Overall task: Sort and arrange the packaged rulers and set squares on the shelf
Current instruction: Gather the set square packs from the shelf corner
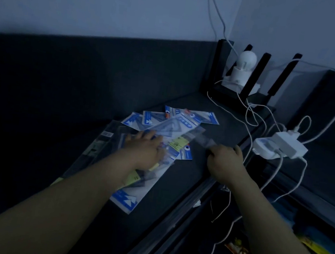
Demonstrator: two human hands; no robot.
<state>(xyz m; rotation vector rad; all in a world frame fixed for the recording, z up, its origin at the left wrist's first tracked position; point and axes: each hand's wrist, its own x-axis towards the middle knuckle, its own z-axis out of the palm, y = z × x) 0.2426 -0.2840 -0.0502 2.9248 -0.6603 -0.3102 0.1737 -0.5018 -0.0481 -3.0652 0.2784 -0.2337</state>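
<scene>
Packets (175, 125) are pressed on the shelf (176, 181) by the flat left grip (146, 151); beside them a clear packet (203, 141) is clutched in the right grip (225, 164).

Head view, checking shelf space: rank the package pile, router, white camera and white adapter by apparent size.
1. package pile
2. router
3. white camera and white adapter look alike; the adapter sits nearer, so unranked.

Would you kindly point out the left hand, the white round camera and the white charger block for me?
left hand (145, 148): head view, on the back of the hand.
white round camera (246, 59): head view, on its domed head.
white charger block (287, 144): head view, on its top face.
</scene>
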